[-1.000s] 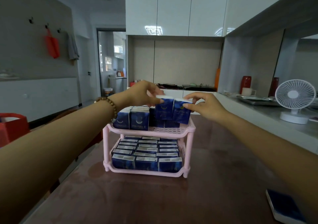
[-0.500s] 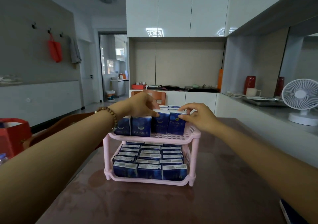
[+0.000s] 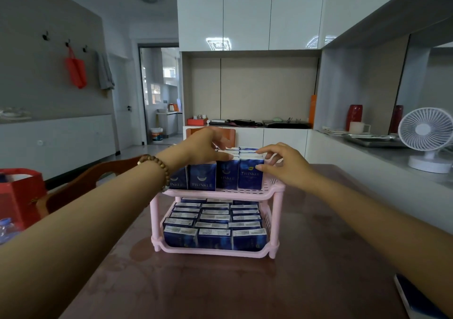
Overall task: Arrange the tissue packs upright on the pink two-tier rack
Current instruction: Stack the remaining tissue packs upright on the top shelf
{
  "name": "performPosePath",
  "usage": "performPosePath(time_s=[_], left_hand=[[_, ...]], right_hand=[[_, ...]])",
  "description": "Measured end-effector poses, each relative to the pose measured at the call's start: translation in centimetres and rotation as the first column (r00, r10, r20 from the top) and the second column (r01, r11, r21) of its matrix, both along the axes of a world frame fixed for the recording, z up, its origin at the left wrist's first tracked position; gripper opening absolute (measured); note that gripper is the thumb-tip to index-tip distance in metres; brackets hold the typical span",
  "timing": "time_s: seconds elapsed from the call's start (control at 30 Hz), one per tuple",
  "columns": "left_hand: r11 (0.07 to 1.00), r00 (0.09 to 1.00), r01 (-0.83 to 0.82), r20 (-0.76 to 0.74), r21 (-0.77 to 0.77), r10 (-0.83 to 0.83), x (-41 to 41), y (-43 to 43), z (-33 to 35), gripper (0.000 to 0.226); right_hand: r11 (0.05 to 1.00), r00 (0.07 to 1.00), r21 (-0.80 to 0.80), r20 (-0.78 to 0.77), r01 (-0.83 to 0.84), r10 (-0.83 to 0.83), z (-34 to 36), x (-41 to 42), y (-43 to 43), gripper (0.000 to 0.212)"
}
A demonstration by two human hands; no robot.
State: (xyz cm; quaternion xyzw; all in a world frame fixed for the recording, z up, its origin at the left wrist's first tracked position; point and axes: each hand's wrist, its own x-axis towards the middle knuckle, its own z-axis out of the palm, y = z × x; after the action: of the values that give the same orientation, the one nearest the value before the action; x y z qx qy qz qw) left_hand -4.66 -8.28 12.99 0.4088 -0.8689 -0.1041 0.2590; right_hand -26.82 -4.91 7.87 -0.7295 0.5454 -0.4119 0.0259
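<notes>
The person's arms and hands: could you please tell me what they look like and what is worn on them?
Neither the left hand nor the right hand wears a glove, ring or watch that I can see, and no sleeves show on either forearm. The left wrist carries a bracelet of round brown wooden beads, one or two of them paler.

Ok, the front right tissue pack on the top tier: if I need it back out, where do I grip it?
Probably the upper part of the front right pack, from above: thumb on its free front face, fingers slipped behind. It stands upright, left side tight against the neighbouring pack, base behind the rack rim, so side or low grips look blocked.
</notes>
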Motion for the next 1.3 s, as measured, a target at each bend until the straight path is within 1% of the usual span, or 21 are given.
performPosePath(time_s=[0.1,0.23,0.3,0.37,0.5,0.6,0.67,0.73,0.77,0.87,0.93,1.0,1.1,1.17,1.27,1.3], left_hand=[[0.995,1.000,-0.002,-0.017,-0.096,0.000,-0.5,1.6,-0.1,0.031],[0.973,0.998,0.047,-0.027,-0.226,-0.054,-2.5,4.8,-0.9,0.031],[0.965,0.994,0.106,0.010,-0.240,-0.107,-4.2,6.3,-2.0,0.034],[0.956,0.983,0.182,0.064,-0.229,-0.172,-6.3,8.0,-3.2,0.038],[0.944,0.952,0.300,0.111,-0.136,-0.287,-10.8,11.0,-5.6,0.045],[0.931,0.925,0.363,0.132,-0.022,-0.357,-14.3,12.8,-8.0,0.049],[0.919,0.904,0.390,0.167,0.062,-0.394,-16.4,14.2,-9.5,0.056],[0.900,0.880,0.404,0.198,0.163,-0.432,-18.2,15.6,-11.0,0.063],[0.887,0.865,0.417,0.214,0.196,-0.454,-19.1,16.1,-11.7,0.065],[0.856,0.829,0.450,0.237,0.254,-0.506,-21.4,17.4,-13.8,0.065],[0.835,0.833,0.459,0.180,0.305,-0.523,-23.0,17.4,-15.3,0.064],[0.812,0.851,0.455,0.090,0.366,-0.517,-24.4,17.2,-16.8,0.066],[0.776,0.873,0.433,0.000,0.459,-0.488,-26.0,16.5,-18.3,0.066],[0.799,0.884,0.412,0.020,0.438,-0.467,-26.5,16.1,-19.1,0.062],[0.861,0.883,0.372,0.153,0.346,-0.443,-27.1,15.3,-20.3,0.047],[0.870,0.881,0.370,0.174,0.326,-0.440,-27.2,14.9,-20.7,0.043]], right_hand=[[1.000,1.000,-0.012,-0.025,-0.006,0.006,0.1,-0.6,1.3,0.037],[1.000,0.998,0.009,-0.060,0.003,-0.003,0.1,-2.7,4.6,0.039],[0.999,0.996,0.027,-0.087,0.024,-0.022,-0.2,-4.4,6.8,0.040],[0.994,0.993,0.086,-0.106,0.066,-0.057,-1.0,-6.2,9.5,0.041],[0.957,0.980,0.233,-0.137,0.173,-0.144,-3.3,-10.3,15.3,0.045],[0.897,0.966,0.364,-0.148,0.252,-0.212,-5.6,-12.8,19.9,0.050],[0.854,0.958,0.434,-0.154,0.287,-0.243,-7.0,-14.0,22.8,0.058],[0.821,0.948,0.474,-0.162,0.319,-0.275,-8.3,-14.9,25.4,0.065],[0.806,0.942,0.487,-0.173,0.336,-0.288,-8.8,-15.2,26.5,0.064],[0.755,0.943,0.567,-0.158,0.330,-0.293,-10.4,-15.3,29.7,0.056],[0.709,0.943,0.628,-0.142,0.320,-0.300,-11.3,-14.8,31.1,0.061],[0.689,0.939,0.651,-0.117,0.319,-0.324,-12.0,-14.2,31.8,0.066],[0.701,0.924,0.628,-0.080,0.338,-0.373,-13.1,-13.3,32.2,0.075],[0.713,0.914,0.588,-0.132,0.383,-0.383,-13.8,-12.8,32.1,0.083],[0.714,0.897,0.552,-0.171,0.431,-0.409,-14.3,-12.3,31.9,0.086],[0.712,0.891,0.545,-0.177,0.442,-0.417,-14.4,-12.3,31.8,0.084]])
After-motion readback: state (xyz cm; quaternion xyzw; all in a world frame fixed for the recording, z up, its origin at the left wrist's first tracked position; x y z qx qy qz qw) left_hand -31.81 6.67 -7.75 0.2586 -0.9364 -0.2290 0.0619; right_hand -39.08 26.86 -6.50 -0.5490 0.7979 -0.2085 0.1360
